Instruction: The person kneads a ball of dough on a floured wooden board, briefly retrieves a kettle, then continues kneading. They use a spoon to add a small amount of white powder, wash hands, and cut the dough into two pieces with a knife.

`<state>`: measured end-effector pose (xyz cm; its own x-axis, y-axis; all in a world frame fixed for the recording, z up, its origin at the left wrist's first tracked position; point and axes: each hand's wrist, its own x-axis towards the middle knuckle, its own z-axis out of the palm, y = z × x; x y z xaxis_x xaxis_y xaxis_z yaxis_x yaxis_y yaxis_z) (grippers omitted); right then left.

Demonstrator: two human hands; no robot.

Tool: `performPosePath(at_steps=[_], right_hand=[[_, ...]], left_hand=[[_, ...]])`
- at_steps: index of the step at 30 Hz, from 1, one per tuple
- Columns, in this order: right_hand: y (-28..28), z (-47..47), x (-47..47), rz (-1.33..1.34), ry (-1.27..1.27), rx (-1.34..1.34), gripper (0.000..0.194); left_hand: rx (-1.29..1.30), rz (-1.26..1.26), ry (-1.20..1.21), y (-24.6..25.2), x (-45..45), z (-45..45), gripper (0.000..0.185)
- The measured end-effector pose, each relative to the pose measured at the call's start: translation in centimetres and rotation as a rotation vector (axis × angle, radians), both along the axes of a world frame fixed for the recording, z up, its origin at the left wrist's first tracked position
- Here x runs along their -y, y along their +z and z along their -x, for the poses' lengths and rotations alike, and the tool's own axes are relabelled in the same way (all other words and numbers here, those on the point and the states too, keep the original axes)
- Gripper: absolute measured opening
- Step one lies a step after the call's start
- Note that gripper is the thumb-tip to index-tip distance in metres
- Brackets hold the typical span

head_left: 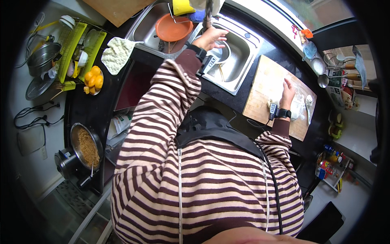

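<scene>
My left hand (212,38) is raised at the faucet (208,13) over the right sink basin, its fingers apart; whether it touches the faucet is hard to tell. Beneath it a round metal pot (225,52) stands in the basin, with chopsticks (221,73) beside it. My right hand (287,93) is over the wooden board (259,88), fingers extended, with nothing visible in it. Pale dough (273,104) lies partly hidden by the right wrist device. White flour (298,108) and a spoon (308,106) bearing white powder lie to the right of that hand.
An orange basin (173,28) sits in the left sink. A white cloth (117,55) and a plate of yellow-orange food (94,80) are on the left counter. Farther down is a metal bowl of brown filling (86,146). Utensils (344,65) hang at the right.
</scene>
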<state>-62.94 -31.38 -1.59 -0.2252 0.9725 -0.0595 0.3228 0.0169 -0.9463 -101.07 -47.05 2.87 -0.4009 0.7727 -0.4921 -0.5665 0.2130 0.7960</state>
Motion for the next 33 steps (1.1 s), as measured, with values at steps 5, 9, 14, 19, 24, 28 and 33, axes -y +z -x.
performPosePath(at_steps=[5, 9, 14, 19, 24, 28, 33], right_hand=[[-2.3, 0.7, -1.8, 0.031, 0.048, 0.038, 0.028], [-2.4, 0.2, -3.5, 0.067, 0.084, 0.054, 0.029], [-0.5, -0.7, -3.7, 0.246, 0.244, -0.084, 0.036], [-0.6, 0.6, -2.8, -0.201, 0.397, 1.235, 0.045], [-0.8, 3.5, -3.5, -0.248, 0.275, 0.783, 0.038], [-0.6, 5.3, -2.7, -0.027, 0.086, 0.208, 0.034], [-0.1, 5.5, 1.6, -0.049, 0.086, 0.288, 0.033]], left_hand=[[-0.076, 0.049, 0.048, 0.8, 4.1, 4.5, 0.077], [-0.287, 0.223, -0.044, 0.9, 6.9, 10.8, 0.058], [-0.321, 0.250, -0.138, 0.1, 6.3, 17.4, 0.016], [-0.394, 0.054, -0.303, 1.0, 7.7, 18.4, 0.021], [-0.476, -0.053, -0.667, 2.7, 13.3, 21.2, 0.018], [-0.598, -0.206, -0.411, 5.7, 17.5, 31.8, 0.016], [-1.548, 0.242, 0.692, 12.0, 17.7, 47.0, 0.042]])
